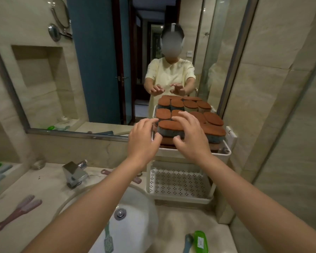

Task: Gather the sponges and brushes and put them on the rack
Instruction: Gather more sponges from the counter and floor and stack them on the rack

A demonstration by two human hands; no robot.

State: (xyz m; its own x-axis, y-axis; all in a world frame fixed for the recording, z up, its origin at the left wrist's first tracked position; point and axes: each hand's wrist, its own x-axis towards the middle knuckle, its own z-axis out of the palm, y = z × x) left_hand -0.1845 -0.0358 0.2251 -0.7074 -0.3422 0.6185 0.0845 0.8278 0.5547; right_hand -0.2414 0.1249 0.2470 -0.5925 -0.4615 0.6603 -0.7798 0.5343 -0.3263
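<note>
Bathroom marble surface (35,183) carried a white perforated plastic rack (179,181). On its top tier, between our left hand (144,137) and right hand (192,137), sat a brown-topped grey oval sponge (169,127). Both hands were spread open, gripping nothing. The sponge's long axis ran hand to hand, brown face up; we judged gentle end-on nudges would square it.

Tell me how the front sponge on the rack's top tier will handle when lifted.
The front sponge probably feels light and squashy, judging by its thick grey body under a thin brown scouring layer. It is unlikely to roll, given its flat faces.
</note>
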